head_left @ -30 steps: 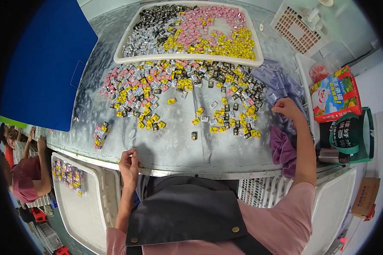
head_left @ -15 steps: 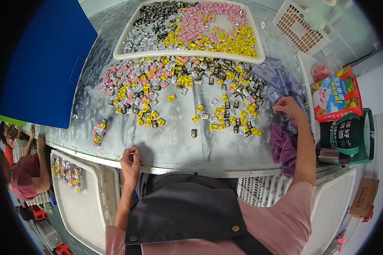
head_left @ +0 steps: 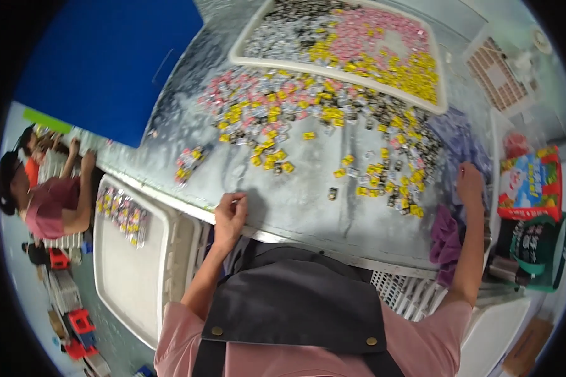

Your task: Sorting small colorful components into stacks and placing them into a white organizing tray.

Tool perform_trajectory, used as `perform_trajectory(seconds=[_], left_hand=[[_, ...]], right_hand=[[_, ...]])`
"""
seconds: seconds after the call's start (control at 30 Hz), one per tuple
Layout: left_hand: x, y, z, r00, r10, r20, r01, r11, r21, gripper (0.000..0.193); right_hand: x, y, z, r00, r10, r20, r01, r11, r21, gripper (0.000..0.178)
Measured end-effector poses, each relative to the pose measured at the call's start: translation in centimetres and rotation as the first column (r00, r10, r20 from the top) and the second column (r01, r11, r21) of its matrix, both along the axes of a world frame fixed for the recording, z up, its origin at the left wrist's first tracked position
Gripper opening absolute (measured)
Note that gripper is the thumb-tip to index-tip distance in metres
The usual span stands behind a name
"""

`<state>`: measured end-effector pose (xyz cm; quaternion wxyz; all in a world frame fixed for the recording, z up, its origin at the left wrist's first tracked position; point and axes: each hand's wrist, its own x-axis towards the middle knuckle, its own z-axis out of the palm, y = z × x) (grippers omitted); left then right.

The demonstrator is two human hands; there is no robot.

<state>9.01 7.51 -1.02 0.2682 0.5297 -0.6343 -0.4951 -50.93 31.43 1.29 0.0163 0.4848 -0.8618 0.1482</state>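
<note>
Over the table's front edge, my left hand [head_left: 230,217] is closed, thumb and fingers together; anything between them is too small to see. My right hand [head_left: 470,185] is over crumpled purple plastic [head_left: 457,135] at the table's right side. Its fingers are curled together, and what they hold, if anything, cannot be made out. Small printed block-like pieces in yellow, black, pink and white spread across the table [head_left: 283,207] in a wide heap [head_left: 327,103]. One black piece [head_left: 332,194] lies apart between my hands. A clear-wrapped group of pieces [head_left: 190,164] lies beyond my left hand.
A white tray [head_left: 336,68] of colour-sorted pieces stands behind the heap. A blue panel [head_left: 107,63] rises at left, above a white tray with wrapped packs [head_left: 121,217]. A dark purple cloth [head_left: 445,235] and a colourful box [head_left: 530,184] are at right. Another person [head_left: 53,201] works at far left.
The view has tilted and shifted, so the table appears slanted. My right hand has turned, its fingertips now pointing more away from me. My left hand keeps its pinch near the table edge.
</note>
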Motion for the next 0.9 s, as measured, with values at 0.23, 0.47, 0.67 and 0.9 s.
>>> perform_trajectory(seconds=[0.23, 0.47, 0.67, 0.9], left_hand=[[-2.2, -2.6, 0.1, 0.987, -0.099, 0.131, 0.139, 0.926, -0.352, 0.023], [-5.5, -6.4, 0.4, 0.957, -0.101, 0.273, 0.209, 0.891, -0.403, 0.046], [-8.2, -7.9, -0.2, 0.937, -0.177, 0.301, 0.305, 0.832, -0.463, 0.046], [-15.1, -6.8, -0.8, 0.915, -0.383, 0.123, 0.398, 0.814, -0.422, 0.04]], right_hand=[[26.6, -9.9, 5.0, 0.785, 0.566, -0.25, -0.615, 0.758, -0.216, 0.012], [37.3, -12.0, 0.3, 0.479, 0.876, -0.057, -0.878, 0.476, -0.053, 0.03], [33.4, -17.2, 1.7, 0.759, 0.629, 0.167, -0.604, 0.777, -0.177, 0.031], [28.1, -23.5, -1.1, 0.853, 0.5, 0.151, -0.499, 0.865, -0.043, 0.042]])
